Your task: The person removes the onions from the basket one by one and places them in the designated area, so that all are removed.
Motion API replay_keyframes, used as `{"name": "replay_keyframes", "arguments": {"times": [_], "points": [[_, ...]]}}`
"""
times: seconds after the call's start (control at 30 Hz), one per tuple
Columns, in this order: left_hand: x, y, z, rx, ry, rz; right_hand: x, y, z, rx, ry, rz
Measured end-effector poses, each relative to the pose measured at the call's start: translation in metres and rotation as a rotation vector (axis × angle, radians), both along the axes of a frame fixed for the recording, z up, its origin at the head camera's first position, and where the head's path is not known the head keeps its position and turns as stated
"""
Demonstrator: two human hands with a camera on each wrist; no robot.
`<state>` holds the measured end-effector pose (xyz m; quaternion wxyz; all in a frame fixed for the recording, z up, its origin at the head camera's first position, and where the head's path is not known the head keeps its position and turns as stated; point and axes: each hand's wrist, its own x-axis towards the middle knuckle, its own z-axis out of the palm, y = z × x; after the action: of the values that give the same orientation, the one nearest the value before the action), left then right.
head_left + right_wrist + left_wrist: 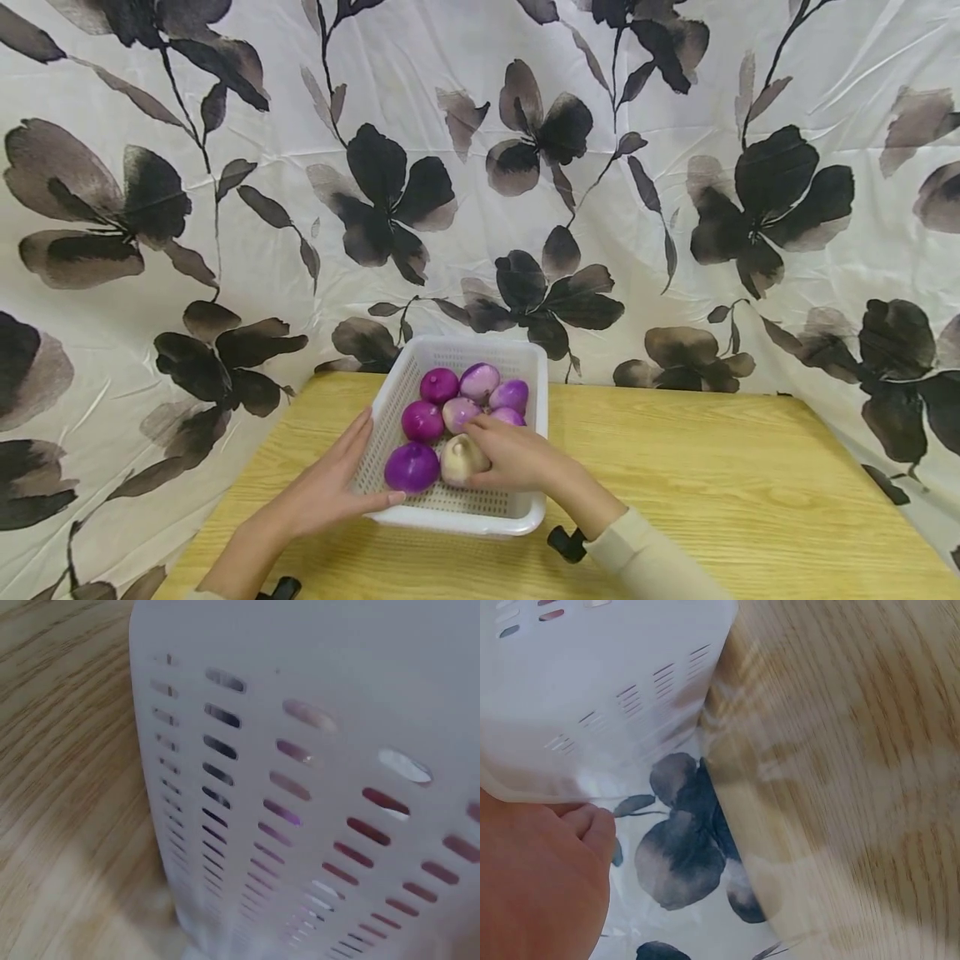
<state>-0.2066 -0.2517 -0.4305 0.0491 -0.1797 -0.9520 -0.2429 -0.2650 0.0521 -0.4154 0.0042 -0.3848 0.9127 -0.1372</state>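
A white plastic basket with slotted walls holds several purple onions and one pale onion. My right hand reaches over the basket's right side and grips the pale onion, thumb near its front and fingers over its far side. At the basket's left side, my left hand holds the rim, its fingers along the outside and its thumb over the front left corner. The left wrist view shows this hand against the basket's rim. Through the slotted wall, the right wrist view gives only glimpses of the onions.
The basket stands near the back of a light wooden table. Behind it hangs a white cloth with dark flowers. A black piece shows beside the right wrist, and another beside the left.
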Motion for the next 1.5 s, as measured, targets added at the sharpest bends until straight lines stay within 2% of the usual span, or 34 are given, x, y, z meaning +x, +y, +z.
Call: {"name": "replay_keyframes", "arguments": {"times": [0.27,0.57,0.93,1.17,1.5], "points": [[0.002,0.000,0.003,0.001,-0.020,-0.016,0.000,-0.007,0.002,0.078,-0.004,-0.013],[0.001,0.001,0.004,0.024,-0.027,-0.020,-0.005,-0.014,-0.002,0.075,-0.014,-0.005],[0.000,0.000,0.001,0.035,-0.033,-0.022,-0.006,-0.020,-0.003,0.087,0.013,-0.028],[0.001,0.001,0.001,0.037,-0.035,-0.016,-0.009,-0.022,-0.005,0.083,0.025,-0.010],[0.001,0.001,0.000,0.050,-0.033,-0.021,-0.009,-0.023,-0.006,0.073,-0.069,0.003]]}}
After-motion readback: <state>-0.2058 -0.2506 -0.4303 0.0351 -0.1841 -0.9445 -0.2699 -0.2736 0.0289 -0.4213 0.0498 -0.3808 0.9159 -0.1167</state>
